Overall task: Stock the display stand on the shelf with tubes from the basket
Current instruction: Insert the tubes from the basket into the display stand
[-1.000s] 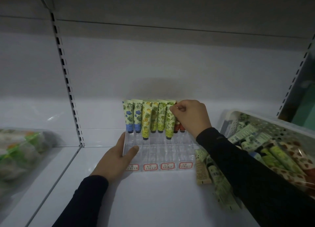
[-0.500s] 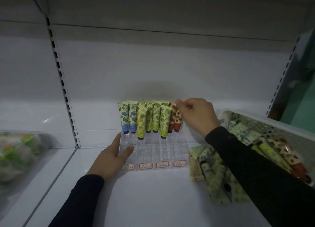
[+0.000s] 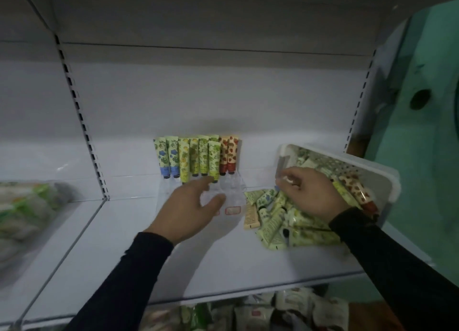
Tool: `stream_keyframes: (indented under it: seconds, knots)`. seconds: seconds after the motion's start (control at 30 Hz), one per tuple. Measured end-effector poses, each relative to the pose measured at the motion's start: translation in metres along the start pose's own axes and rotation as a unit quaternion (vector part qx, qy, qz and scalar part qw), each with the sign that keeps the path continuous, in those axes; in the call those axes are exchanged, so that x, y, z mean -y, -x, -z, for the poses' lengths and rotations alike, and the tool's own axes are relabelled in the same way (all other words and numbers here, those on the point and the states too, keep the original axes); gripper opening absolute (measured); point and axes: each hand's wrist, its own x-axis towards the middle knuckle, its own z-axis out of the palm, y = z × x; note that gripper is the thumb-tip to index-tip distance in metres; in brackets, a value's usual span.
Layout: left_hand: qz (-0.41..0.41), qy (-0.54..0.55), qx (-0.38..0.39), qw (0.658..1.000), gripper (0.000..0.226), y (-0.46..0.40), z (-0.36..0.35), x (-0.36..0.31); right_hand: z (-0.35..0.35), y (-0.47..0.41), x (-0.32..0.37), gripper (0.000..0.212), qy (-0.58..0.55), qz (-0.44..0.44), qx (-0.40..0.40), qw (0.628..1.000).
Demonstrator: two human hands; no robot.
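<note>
At frame centre, the clear display stand holds upright floral tubes: blue, yellow, green, red. The left hand hovers open over it. At right, the right hand, fingers curled, reaches among loose tubes spilling from the tipped white basket; its grip is unclear.

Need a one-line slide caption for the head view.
Left hand over the clear display stand; right hand reaches into tubes spilling from the tipped basket.
</note>
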Motion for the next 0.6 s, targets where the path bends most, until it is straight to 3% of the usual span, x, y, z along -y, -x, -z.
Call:
stream_keyframes:
  seconds: [0.2, 0.5, 0.6]
  knots:
    - [-0.076, -0.041, 0.14, 0.986, 0.049, -0.003, -0.062, -0.055, 0.008, 0.02, -0.041, 0.049, 0.118, 0.001, 0.1, 0.988]
    - [-0.025, -0.069, 0.172, 0.982, 0.039, -0.014, -0.114, -0.063, 0.009, 0.022, -0.049, 0.062, 0.227, 0.054, 0.25, 0.94]
    - [-0.018, -0.046, 0.164, 0.985, 0.038, -0.013, -0.118, -0.059, 0.012, 0.013, -0.044, 0.061, 0.271, 0.074, 0.256, 0.925]
